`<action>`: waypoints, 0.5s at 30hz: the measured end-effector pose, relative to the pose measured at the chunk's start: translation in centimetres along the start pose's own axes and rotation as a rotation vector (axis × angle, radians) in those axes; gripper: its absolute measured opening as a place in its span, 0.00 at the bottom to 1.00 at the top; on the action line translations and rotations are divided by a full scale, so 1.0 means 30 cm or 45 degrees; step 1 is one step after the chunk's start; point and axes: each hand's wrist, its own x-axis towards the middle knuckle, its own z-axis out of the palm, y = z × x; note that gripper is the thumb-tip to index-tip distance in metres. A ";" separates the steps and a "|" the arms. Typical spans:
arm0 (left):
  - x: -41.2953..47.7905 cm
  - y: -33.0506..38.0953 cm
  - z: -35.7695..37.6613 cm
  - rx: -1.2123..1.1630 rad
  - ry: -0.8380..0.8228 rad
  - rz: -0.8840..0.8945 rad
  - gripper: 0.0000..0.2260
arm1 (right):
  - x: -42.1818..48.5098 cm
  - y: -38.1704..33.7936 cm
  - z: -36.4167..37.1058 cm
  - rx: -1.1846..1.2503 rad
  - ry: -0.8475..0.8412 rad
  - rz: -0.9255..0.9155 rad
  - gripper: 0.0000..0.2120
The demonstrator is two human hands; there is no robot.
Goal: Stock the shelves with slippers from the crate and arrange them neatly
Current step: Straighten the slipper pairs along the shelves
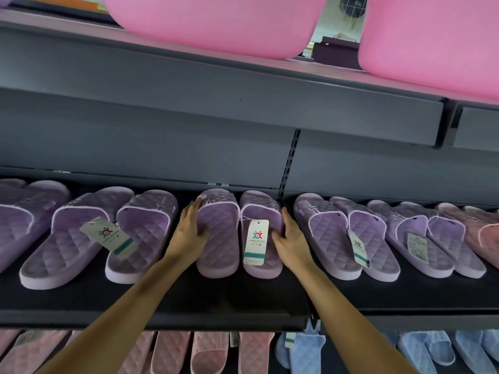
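Head view — close, facing the shelf [216, 300] — looking slightly down.

Lilac slippers [218, 233]: diamond-quilted, pale edging, on the black shelf [216, 298] | hang tag [256, 242]: white, teal band, red-green logo | below the shelf: pink slippers [167, 352], blue slippers [305, 354], both quilted | above the shelf: plain pink items [216, 22]
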 end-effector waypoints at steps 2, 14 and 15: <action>-0.012 0.004 -0.025 0.110 0.001 0.103 0.28 | -0.019 -0.003 -0.024 -0.150 -0.016 -0.098 0.30; -0.134 -0.009 -0.314 0.509 0.102 0.321 0.24 | -0.051 -0.109 0.011 -0.399 0.121 -0.742 0.21; -0.139 -0.026 -0.345 0.538 0.105 0.280 0.25 | -0.051 -0.129 0.029 -0.385 0.103 -0.760 0.22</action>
